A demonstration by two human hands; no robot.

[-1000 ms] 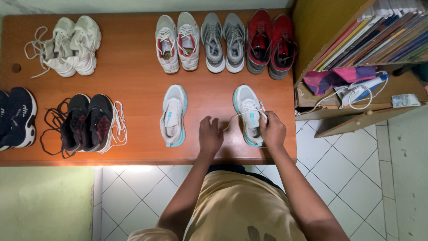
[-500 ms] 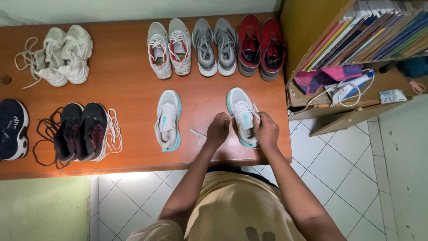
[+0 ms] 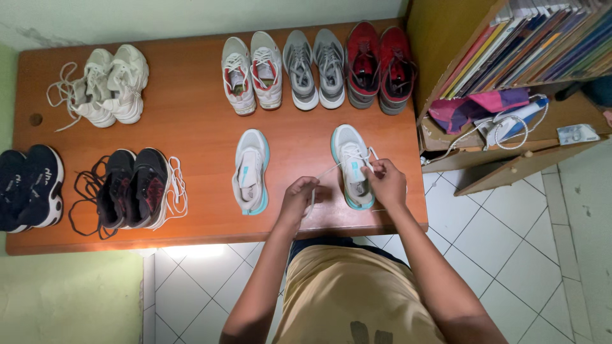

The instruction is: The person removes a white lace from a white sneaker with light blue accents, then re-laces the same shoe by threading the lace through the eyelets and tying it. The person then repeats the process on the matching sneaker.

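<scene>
White-and-teal sneaker [image 3: 352, 167] sits near the table's [image 3: 191, 127] near-right edge, long axis near-to-far, toe pointing far. Right hand [image 3: 386, 183] pinches a white lace [image 3: 366, 156] at the shoe's right side; left hand [image 3: 298, 197] is clenched on the other lace end [image 3: 326, 171], pulled out to the left. Its mate [image 3: 251, 171] lies to the left, same heading. Far row: white [image 3: 252, 73], grey [image 3: 316, 67] and red [image 3: 379, 58] pairs. Bookshelf [image 3: 510, 57] at right holds upright books, with a pink cloth [image 3: 475, 105] below them.
</scene>
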